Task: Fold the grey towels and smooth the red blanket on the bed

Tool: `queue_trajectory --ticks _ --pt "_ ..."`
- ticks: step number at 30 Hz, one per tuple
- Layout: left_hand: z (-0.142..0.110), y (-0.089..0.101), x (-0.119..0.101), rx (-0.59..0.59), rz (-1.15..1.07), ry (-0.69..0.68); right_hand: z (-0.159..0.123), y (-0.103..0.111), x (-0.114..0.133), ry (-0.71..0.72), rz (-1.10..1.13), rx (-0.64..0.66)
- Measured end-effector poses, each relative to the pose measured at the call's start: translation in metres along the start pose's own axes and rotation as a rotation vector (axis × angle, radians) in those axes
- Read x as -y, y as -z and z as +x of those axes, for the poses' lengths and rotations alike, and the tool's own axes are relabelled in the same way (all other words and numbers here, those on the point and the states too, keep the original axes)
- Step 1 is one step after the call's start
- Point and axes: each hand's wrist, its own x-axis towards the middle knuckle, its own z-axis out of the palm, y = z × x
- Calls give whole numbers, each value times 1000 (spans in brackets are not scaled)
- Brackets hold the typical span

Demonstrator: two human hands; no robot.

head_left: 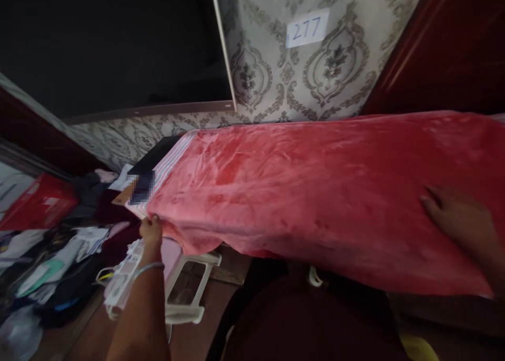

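A red plush blanket (315,187) lies spread along a long raised board that runs from left to right. My left hand (151,229) is closed on the blanket's near left corner, where the edge hangs over the board. My right hand (460,213) lies flat on the blanket near its right end, fingers stretched out and pointing left. A striped cloth (169,163) shows under the blanket at the far left end.
A white plastic stool (185,292) stands under the board's left end. Clothes and bags (51,256) are heaped on the floor at the left, with a red box (37,203) behind. Patterned wallpaper carries a paper label "277" (307,28). A dark screen (110,45) hangs on the wall.
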Motion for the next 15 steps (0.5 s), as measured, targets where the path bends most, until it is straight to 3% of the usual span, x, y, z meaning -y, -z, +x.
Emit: queue_trajectory --ticks 4,7,10,12,15 --pt "-12 4 -22 -123 48 -58 -5 24 25 -30 2 27" --pt "-22 -1 -56 -106 58 -377 -5 32 35 -64 -9 65" --pt "-48 -21 -105 206 37 -811 0 32 35 -95 -4 103" --pt "-74 -40 -139 424 36 -1007 3 32 29 -91 7 138" --pt "-118 -67 -176 565 96 -1205 2 35 15 -101 8 191"
